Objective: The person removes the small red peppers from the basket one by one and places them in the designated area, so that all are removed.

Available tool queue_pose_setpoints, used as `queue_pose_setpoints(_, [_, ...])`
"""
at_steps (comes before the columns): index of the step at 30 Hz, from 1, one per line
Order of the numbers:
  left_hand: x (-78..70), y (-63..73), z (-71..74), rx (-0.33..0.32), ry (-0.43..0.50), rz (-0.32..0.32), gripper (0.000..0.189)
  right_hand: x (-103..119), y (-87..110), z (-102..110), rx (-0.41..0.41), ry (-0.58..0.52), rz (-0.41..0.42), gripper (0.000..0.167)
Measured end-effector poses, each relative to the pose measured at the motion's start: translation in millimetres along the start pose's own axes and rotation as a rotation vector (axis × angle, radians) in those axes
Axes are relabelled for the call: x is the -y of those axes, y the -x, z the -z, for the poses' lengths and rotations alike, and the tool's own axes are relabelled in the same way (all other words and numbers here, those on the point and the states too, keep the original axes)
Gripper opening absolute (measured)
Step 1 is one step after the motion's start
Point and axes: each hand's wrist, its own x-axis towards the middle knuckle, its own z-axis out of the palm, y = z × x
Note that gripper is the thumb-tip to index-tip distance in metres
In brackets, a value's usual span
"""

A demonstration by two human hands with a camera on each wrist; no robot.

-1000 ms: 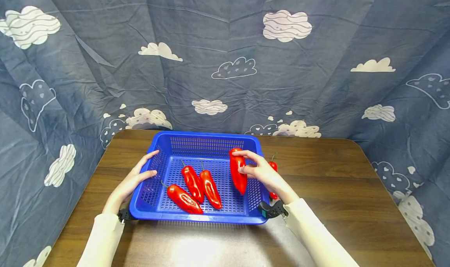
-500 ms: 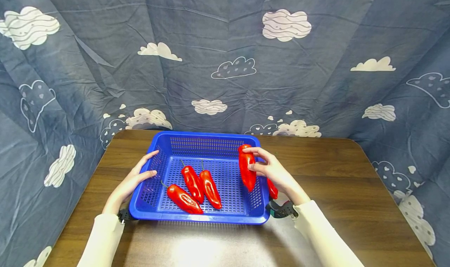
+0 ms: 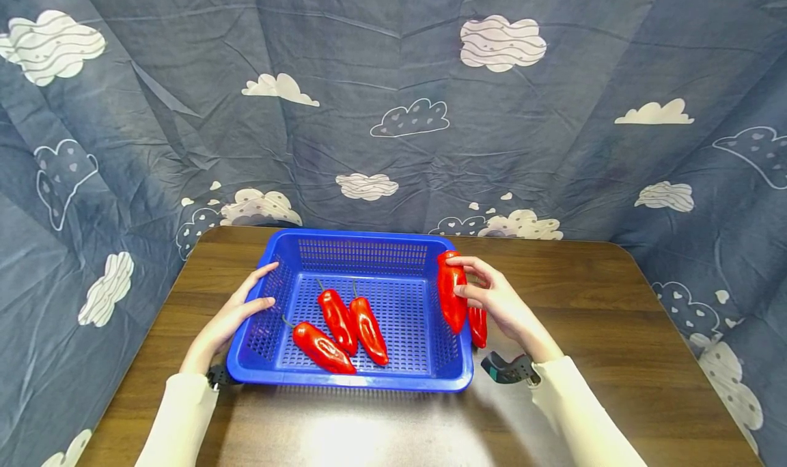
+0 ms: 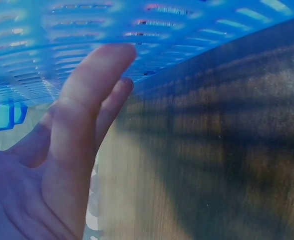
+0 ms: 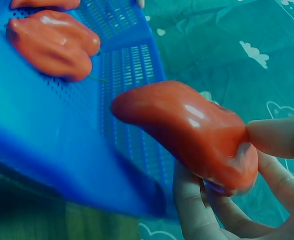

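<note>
Right hand [image 3: 501,300] moved rightward, pinching 1 pepper [image 3: 451,303] near its broad end.

Brown wood-grain table [image 3: 590,317] with a blue basket [image 3: 344,381] and, beside it, a partly hidden red pepper [image 3: 478,329].

A glossy red pepper [image 3: 451,300] sits between your right fingers [image 3: 472,293], narrow end pointing away. Your blue slotted basket [image 3: 393,383] stands upright at your left fingers [image 3: 258,306].

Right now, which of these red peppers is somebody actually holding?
The pepper in the right hand, at the right end of the blue basket. Three peppers lie unheld on the basket's floor, and another pepper shows outside its right wall.
</note>
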Motion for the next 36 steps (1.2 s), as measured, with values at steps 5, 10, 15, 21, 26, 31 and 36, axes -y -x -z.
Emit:
queue_pose_setpoints(5, [-0.2,-1.4,-0.1,0.000,-0.006,-0.010,0.063,-3,3.8,8,-0.009,-0.019,0.004,0.045])
queue_pose_setpoints(10, [-0.5,-2.0,0.1,0.002,-0.008,-0.014,0.062,-6,7.1,13,-0.010,-0.063,0.004,0.044])
queue_pose_setpoints(15, [-0.4,-2.1,0.1,0.001,-0.008,-0.015,0.062,-9,9.8,18,-0.014,-0.082,-0.002,0.043])
queue_pose_setpoints(21, [-0.5,-1.2,-0.4,-0.002,-0.001,-0.009,0.062,-12,13.4,25,-0.026,-0.078,-0.001,0.043])
queue_pose_setpoints(26, [-1.3,0.0,-0.7,-0.003,-0.009,0.000,0.063,-16,16.4,30,-0.039,-0.082,0.006,0.041])
queue_pose_setpoints(31, [-1.7,0.3,-0.7,-0.007,-0.015,0.007,0.063,-21,19.9,38,-0.060,-0.091,0.005,0.037])
queue_pose_setpoints(36, [-1.3,0.1,-0.9,-0.005,-0.002,0.005,0.063,-28,23.5,45,-0.082,-0.081,0.003,0.037])
